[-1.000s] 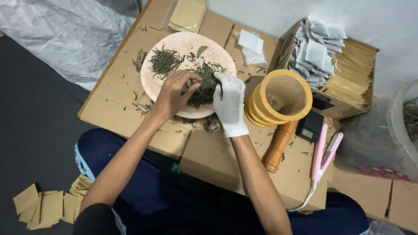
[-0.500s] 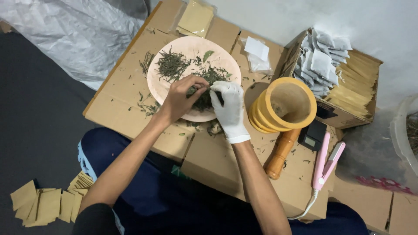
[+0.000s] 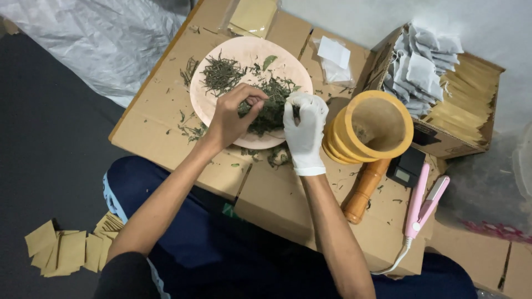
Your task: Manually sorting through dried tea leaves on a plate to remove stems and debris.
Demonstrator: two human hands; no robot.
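Matt cardboard table (image 3: 166, 119), smooth wooden mortar (image 3: 372, 128), glossy plastic sheet (image 3: 94, 39)

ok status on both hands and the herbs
Left hand bare, pinching dried green herbs on round pink plate. Right hand, white glove, in same pile. Yellow wooden mortar beside plate, not blocking.

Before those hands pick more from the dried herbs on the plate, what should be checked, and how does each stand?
1. Left hand bare, on the herb pile: ok.
2. Right hand gloved, at the pile: ok.
3. Whether either hand pinches herbs: cannot tell.
4. Plate flat on the cardboard: ok.
5. Herbs all on the plate: not ok, bits lie scattered on the cardboard.
6. Wooden mortar right of the plate, tipped on its side: not ok.
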